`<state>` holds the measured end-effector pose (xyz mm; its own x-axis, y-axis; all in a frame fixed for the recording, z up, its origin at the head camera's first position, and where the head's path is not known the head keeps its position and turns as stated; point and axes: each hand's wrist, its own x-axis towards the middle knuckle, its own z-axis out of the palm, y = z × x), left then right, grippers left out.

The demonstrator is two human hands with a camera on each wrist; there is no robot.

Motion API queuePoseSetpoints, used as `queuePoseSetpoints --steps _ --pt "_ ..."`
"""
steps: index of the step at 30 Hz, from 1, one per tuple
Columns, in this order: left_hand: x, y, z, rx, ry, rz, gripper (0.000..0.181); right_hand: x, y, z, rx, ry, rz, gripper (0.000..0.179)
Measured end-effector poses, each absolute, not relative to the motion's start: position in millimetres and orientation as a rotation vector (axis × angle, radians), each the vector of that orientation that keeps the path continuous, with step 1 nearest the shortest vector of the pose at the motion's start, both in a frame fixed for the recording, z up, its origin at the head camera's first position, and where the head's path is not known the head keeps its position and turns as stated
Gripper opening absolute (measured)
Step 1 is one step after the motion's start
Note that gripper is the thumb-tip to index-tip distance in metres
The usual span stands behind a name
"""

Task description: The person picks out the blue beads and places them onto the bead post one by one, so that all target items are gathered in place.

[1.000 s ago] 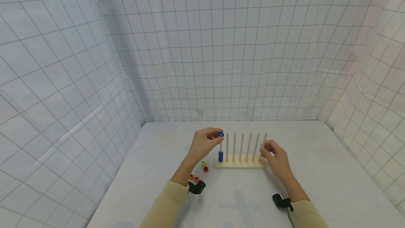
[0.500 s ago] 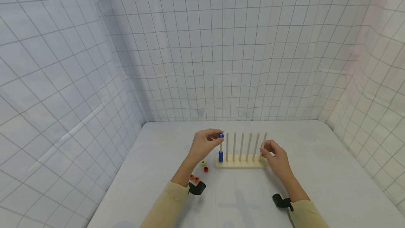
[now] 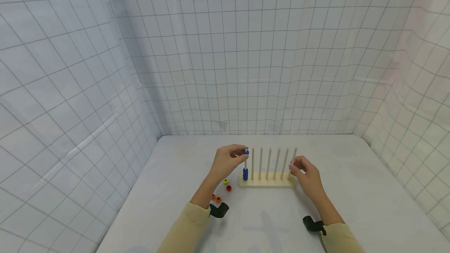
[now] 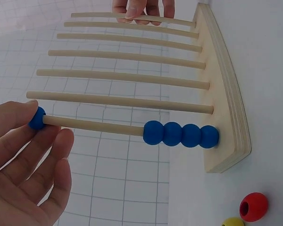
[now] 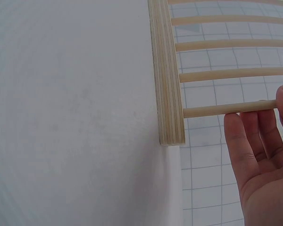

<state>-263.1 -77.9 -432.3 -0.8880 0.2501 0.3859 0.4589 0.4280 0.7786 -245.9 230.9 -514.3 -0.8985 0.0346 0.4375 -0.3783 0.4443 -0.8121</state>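
A wooden peg stand (image 3: 267, 182) with a row of upright pegs stands on the table. My left hand (image 3: 225, 162) pinches a blue bead (image 4: 37, 119) between thumb and forefinger at the top of the leftmost peg (image 4: 94, 125). The peg's tip is threaded into that bead. Lower on the same peg, several blue beads (image 4: 172, 134) are stacked against the base. At the other end, my right hand (image 3: 308, 175) holds the rightmost peg (image 5: 207, 111) between thumb and fingers. The other pegs carry no beads.
Left of the stand lie a yellow bead (image 3: 225, 181) and a red bead (image 3: 229, 188). Two orange beads (image 3: 218, 200) lie nearer me, beside my left wrist. Grid-patterned white sheeting (image 3: 239, 69) encloses the table (image 3: 267, 221) at the back and sides.
My left hand has lowered slightly, and the pinched blue bead has slid a little down, so the peg's tip now shows through it. My right hand stays on its peg.
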Motion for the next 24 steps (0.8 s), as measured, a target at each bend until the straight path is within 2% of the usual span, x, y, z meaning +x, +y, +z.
queuePoseSetpoints --steps 10,17,24 --pt "-265.0 -78.6 -436.1 -0.620 -2.483 -1.430 0.026 -224.4 217.7 -481.6 0.307 -2.328 1.426 0.010" --pt "-265.1 -79.0 -438.0 -0.612 -2.494 -1.441 0.027 -247.6 231.3 -515.4 0.298 -2.306 1.435 0.010" --pt "-264.4 -80.4 -440.4 -0.637 -2.484 -1.486 0.026 -245.6 230.7 -514.3 0.312 -2.309 1.432 0.009"
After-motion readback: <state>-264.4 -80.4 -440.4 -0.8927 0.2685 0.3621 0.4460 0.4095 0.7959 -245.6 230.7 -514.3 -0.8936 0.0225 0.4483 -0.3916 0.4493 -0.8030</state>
